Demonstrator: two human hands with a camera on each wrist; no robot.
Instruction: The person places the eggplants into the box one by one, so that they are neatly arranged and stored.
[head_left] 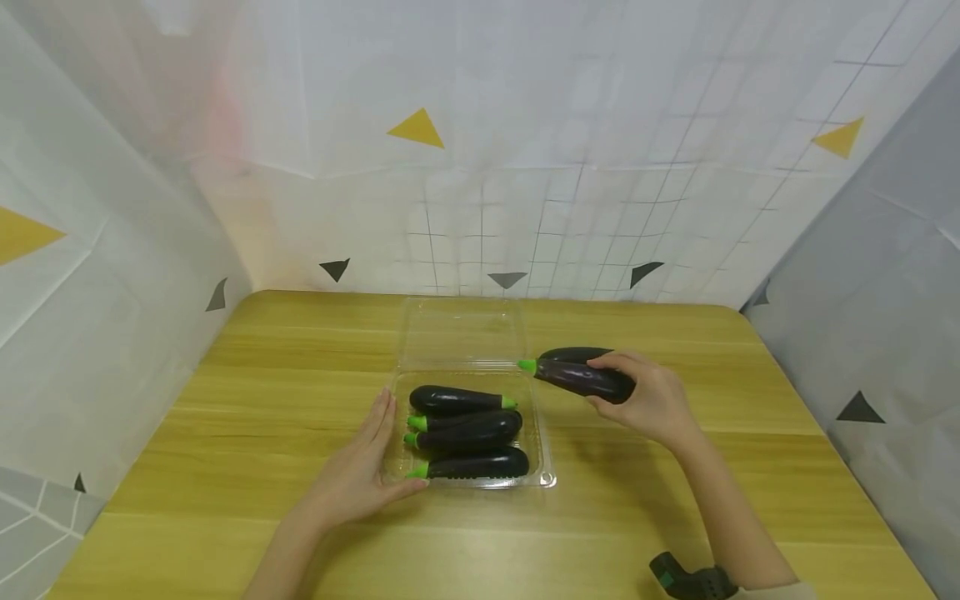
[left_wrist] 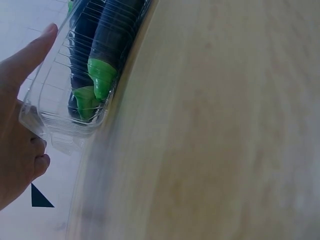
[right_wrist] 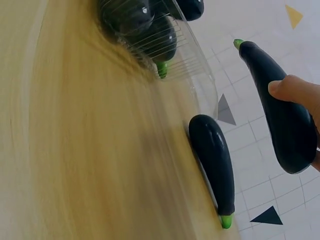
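Note:
My right hand [head_left: 651,398] grips a dark purple eggplant [head_left: 576,377] between thumb and fingers, its green stem pointing left. In the right wrist view, this eggplant [right_wrist: 280,112] is raised above the table. A second eggplant [right_wrist: 212,162] lies on the wood beyond it, partly covered in the head view. To the left sits a clear plastic clamshell box [head_left: 542,454], lid folded back, with several eggplants [head_left: 472,432] lying crosswise inside. My left hand [head_left: 356,467] rests at the box's front left corner, fingers straight along the left wall and thumb along the front.
The clear lid [head_left: 463,332] lies towards the back of the wooden table [head_left: 247,433]. White patterned sheets [head_left: 487,208] stand behind the table and at both sides. A dark band [head_left: 693,579] is on the right wrist.

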